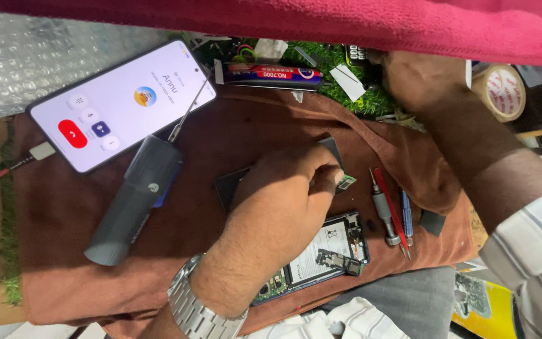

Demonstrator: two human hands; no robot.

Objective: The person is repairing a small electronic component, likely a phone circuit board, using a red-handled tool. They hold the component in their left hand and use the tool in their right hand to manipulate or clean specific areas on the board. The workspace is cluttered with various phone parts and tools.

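The left hand (277, 213), w/ a metal watch (199, 307) on its wrist, sits near the middle of the brown cloth (58, 207), fingers pinched together on a small green circuit piece (346, 182) and a thin dark flat piece (332, 150) just above it. Under the palm lies an opened phone (321, 251), back off, battery and boards showing, toward the cloth's near edge. The right hand (418, 78) is up at the far edge, over the green turf mat (340, 75); can't tell if it's gripping anything, its fingers are hidden under the red fabric (346, 25). Just right of the opened phone: a small screwdriver (382, 210), red tweezers (391, 210) & a blue tool (406, 216), side by side. On the left part of the cloth lies a grey electric screwdriver (136, 201), its bit resting on a lit phone (120, 103) at the far-left corner, cable plugged in. A glue tube (271, 74) lies along the far edge; a tape roll (503, 91) sits off the cloth's far right.
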